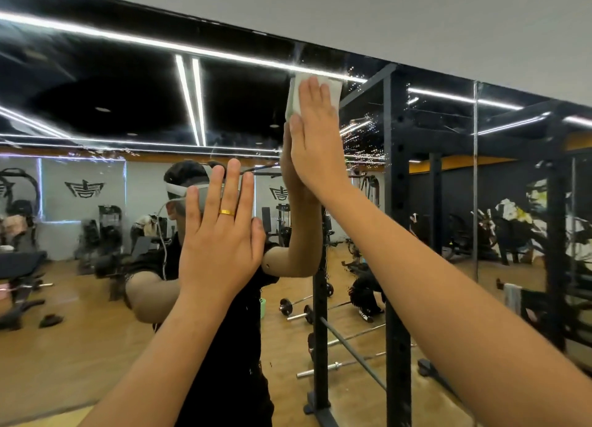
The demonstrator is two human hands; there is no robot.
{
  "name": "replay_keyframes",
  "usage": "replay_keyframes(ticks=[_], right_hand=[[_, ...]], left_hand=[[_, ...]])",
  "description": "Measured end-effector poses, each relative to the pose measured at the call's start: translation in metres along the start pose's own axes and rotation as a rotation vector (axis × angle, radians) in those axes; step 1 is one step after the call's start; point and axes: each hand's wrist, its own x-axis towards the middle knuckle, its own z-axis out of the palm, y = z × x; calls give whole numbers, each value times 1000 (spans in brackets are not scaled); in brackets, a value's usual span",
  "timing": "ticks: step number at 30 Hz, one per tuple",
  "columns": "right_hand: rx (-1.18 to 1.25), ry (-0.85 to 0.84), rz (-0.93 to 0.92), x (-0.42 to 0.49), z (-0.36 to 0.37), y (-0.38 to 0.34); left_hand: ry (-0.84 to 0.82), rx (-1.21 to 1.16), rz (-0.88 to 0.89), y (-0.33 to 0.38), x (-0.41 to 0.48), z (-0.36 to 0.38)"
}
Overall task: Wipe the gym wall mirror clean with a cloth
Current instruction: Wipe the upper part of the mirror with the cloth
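– While your right hand (315, 138) has the cloth (295, 98) pinned that high, what's the status?

– Cloth is white and folded, flat on the mirror (96, 100) just under its top edge. You're pressing it with straight fingers held close together. It's palm pressure, not a grip.

– Left hand?

– Your left hand (221, 244) is lower and nearer the mirror's left side. Fingers are straight and slightly spread, with a ring (226, 212) on one, and it holds nothing. It looks braced on the glass, but I can't confirm contact.

– How much is done?

– My read is early to midway. Droplets (362, 132) speckle the glass right of the cloth and below it, toward the black rack post (397, 202). A fainter wet band runs toward the left edge at about head height. Those areas look unwiped.

– Anything clean?

– The dark stretch left of the cloth under the top edge reads clear, with sharp light strips. I can't tell whether it was wiped or never sprayed.

– What's left?

– The speckled patch first, then the band, then everything below your hands. Past the seam (475, 170) the next panel shows no spray I can make out. The lower edge is out of frame, so no call there.
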Motion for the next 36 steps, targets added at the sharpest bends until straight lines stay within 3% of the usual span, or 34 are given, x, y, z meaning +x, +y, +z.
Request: replay_keyframes(ticks=[3,8,16,20,24,31,36], right_hand=[[-46,-73,-17,14,-17,10],[-114,-45,49,69,-40,16],[-45,-35,28,-2,-13,9],[-123,-58,-3,26,-24,17],[-111,-41,80,70,-35,16],[-113,-14,58,-20,-16,18],[-126,-72,89,17,-36,27]], left_hand=[[3,-3,2,2,-1,0],[5,-19,-2,2,0,-1],[8,-28,-1,1,1,-3],[-5,-32,1,1,0,-2],[-3,-33,0,0,0,-1],[-13,-29,4,1,3,-2],[-19,-33,-10,1,-1,-1]])
